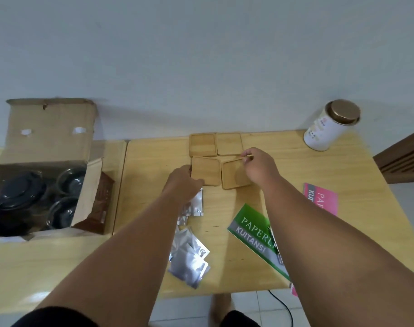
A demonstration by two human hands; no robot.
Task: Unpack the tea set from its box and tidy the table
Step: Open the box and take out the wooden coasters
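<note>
An open cardboard box stands at the left, holding a dark teapot and two dark cups. Several square wooden coasters lie at the table's far middle. My left hand rests on the near-left coaster and grips its left edge. My right hand pinches the far edge of the near-right coaster, which sits skewed. Two more coasters lie side by side behind them.
Several silver foil sachets lie near the front, partly under my left forearm. A green receipt book, a pink one, a white tin with a bronze lid, and a brown packet by the box share the wooden table.
</note>
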